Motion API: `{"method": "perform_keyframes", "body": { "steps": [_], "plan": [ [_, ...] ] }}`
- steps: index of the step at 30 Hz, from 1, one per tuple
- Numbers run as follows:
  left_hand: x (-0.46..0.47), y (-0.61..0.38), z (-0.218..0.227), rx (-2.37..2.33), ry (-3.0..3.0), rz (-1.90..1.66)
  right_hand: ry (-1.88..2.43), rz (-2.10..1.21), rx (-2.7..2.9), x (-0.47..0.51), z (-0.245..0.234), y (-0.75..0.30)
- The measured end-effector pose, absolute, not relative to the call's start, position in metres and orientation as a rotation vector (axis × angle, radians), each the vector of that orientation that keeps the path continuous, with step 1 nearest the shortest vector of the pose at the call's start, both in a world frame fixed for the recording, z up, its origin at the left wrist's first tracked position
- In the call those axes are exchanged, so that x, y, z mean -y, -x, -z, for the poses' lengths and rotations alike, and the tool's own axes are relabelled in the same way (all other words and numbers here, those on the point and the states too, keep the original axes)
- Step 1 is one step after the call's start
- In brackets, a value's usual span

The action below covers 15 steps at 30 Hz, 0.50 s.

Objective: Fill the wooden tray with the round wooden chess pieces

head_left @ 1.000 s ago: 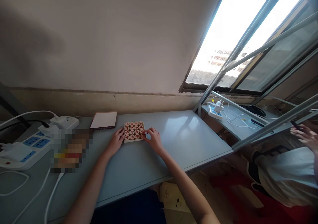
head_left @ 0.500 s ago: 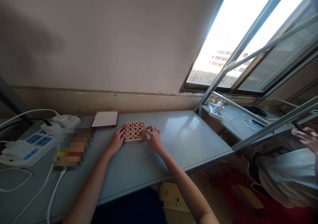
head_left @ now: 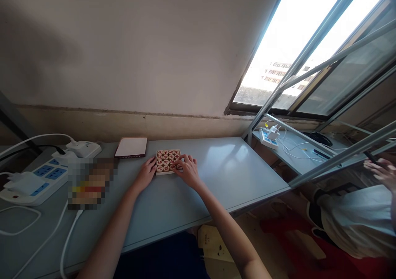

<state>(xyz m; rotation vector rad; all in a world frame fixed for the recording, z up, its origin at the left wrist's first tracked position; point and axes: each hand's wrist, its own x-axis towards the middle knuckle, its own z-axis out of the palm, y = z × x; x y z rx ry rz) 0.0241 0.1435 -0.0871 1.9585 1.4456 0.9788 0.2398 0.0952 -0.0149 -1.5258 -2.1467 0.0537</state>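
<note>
A small open box (head_left: 163, 173) on the grey desk is packed with round wooden Chinese chess pieces (head_left: 166, 162) in rows, marked with red characters. My left hand (head_left: 146, 173) lies along the box's left side, fingers stretched out and touching its edge. From the right, my right hand (head_left: 188, 169) reaches over the near right corner of the box. Its thumb and index finger come down on a chess piece there, and the hand hides part of the right-hand column. Behind the box to the left lies a flat lid-like box (head_left: 131, 146) with a pale top.
A white power strip (head_left: 46, 180) with plugs and cables stands on the desk's left, beside a pixelated object (head_left: 93, 184). The wall (head_left: 139, 56) borders the desk (head_left: 235, 176) behind. Metal bed-frame bars (head_left: 266, 105) rise at right; another person's hand (head_left: 382, 171) holds a phone.
My right hand has shifted slightly left over the near right corner pieces, with its thumb and index finger closer together. My left hand stays at the box's side.
</note>
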Motion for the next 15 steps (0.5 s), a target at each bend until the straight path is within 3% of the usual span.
{"method": "perform_keyframes", "body": {
  "steps": [15],
  "plan": [
    [-0.1412, -0.0245, 0.0827, -1.449, -1.956, -0.946, 1.513, -0.008, 2.167, -0.0952, 0.0138, -0.2420]
  ]
}}
